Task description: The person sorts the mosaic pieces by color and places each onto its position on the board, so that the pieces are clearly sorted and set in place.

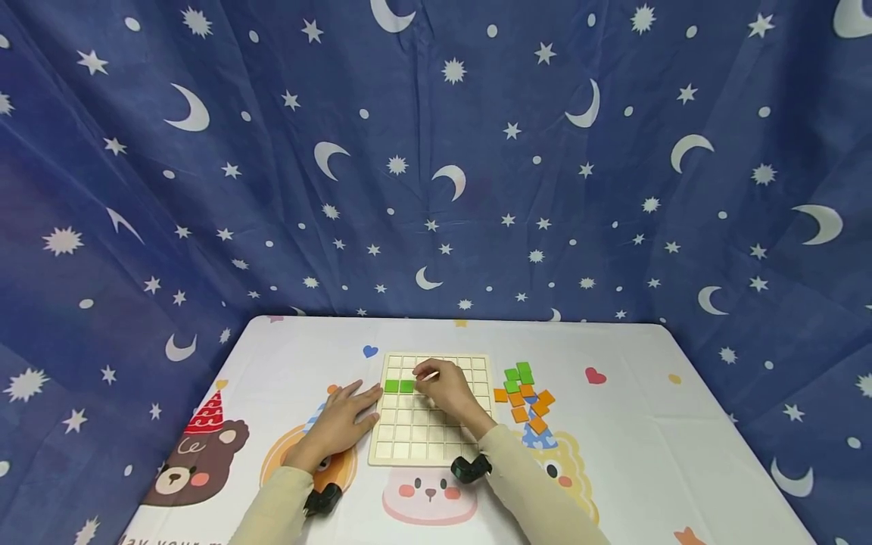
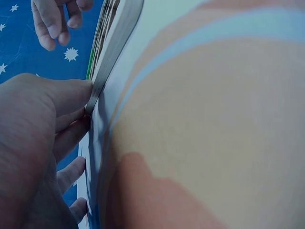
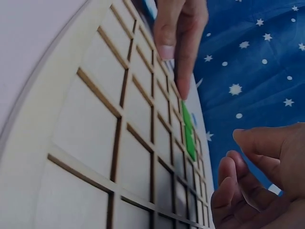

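Right hand (image 1: pixel 446 388), thumb and fingers apart, apparently empty, hovers over the board (image 1: pixel 418 434); the left hand (image 1: pixel 344 421), fingers spread, touches its edge. Two green tiles (image 1: pixel 406 387) sit just left of the right hand; a low sideways brush could dislodge them.

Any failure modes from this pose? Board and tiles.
1. The left hand touches the left edge of the grid board; a stray push might shift it.
2. The right hand is just beside the two green tiles on the board; its fingers could knock them out of line.
3. Loose orange tiles lie near the right sleeve; a sideways sweep may scatter them.
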